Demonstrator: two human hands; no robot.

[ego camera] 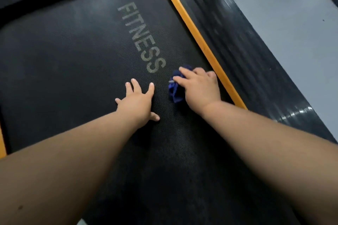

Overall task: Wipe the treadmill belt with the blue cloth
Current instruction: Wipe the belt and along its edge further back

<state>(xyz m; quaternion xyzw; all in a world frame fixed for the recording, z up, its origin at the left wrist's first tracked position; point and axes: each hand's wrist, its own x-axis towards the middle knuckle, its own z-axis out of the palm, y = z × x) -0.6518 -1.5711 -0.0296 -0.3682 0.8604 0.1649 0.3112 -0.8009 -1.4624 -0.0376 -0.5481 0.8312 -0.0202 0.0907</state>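
The person leans over the black treadmill belt (73,78), both bare arms stretched out onto it. Grey FITNESS lettering (141,37) runs along the belt, and everything sits close to its last letter S. The blue cloth (175,91) lies bunched into a small wad on the belt just to the right of that S and a little nearer the person. The right hand (200,87) rests on top of the wad, its fingers curled over it and holding it down against the belt. The left hand (138,103) lies flat on the belt just below the S, palm down, fingers and thumb spread wide, holding nothing. To the right of the lettering, beyond the right hand, an orange strip (201,42) edges the belt, then a ribbed black side rail (247,51), then grey floor (283,14).
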